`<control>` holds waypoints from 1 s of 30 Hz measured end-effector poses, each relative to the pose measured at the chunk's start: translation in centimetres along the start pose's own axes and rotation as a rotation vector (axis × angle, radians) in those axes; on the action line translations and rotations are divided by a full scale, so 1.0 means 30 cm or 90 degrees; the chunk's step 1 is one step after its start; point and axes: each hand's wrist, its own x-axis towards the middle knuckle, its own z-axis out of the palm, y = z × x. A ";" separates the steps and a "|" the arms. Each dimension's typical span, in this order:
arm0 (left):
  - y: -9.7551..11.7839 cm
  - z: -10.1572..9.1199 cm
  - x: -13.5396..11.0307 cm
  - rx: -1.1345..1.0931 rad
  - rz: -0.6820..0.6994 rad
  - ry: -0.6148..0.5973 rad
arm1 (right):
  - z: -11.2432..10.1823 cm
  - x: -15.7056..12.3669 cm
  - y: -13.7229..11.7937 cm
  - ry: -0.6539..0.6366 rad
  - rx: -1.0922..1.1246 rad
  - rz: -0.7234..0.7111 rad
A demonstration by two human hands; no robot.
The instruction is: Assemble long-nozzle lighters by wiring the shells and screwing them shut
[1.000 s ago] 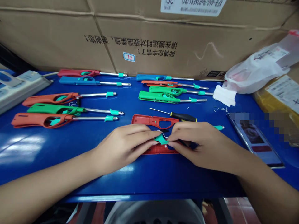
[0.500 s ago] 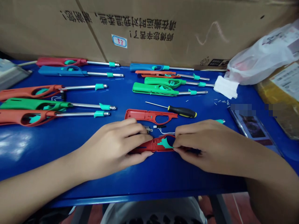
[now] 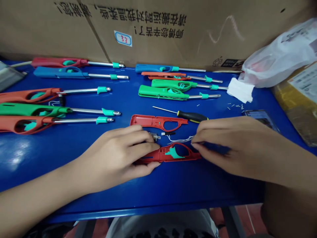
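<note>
Blue table [image 3: 74, 148] bears red shell [image 3: 162, 155], left hand [image 3: 119, 155] gripping, right hand [image 3: 228, 145] beside.

a glossy blue table [image 3: 173, 180] fills the view, its front edge [image 3: 148, 210] running across the bottom. soft patches of light glare [image 3: 15, 155] lie on its left side, and the whole scene is evenly lit. large brown cardboard boxes [image 3: 223, 29] stand on the table's far side and close off the background like a wall. one box carries upside-down black printed characters [image 3: 158, 24] and a small white sticker [image 3: 123, 38] with "33" in red. a crease separates it from the box on the left [image 3: 37, 33]. under the table a grey leg [image 3: 229, 219] slants down, with reddish floor [image 3: 250, 218] beside it.
</note>
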 end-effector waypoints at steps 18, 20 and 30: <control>-0.016 -0.021 0.009 0.050 0.029 0.015 | 0.031 -0.030 0.080 -0.068 -0.055 0.089; -0.014 -0.022 0.009 0.044 0.024 0.017 | 0.026 -0.022 0.070 -0.068 -0.070 0.088; -0.018 -0.016 0.009 0.051 0.015 0.027 | -0.006 -0.016 0.029 -0.028 0.011 0.097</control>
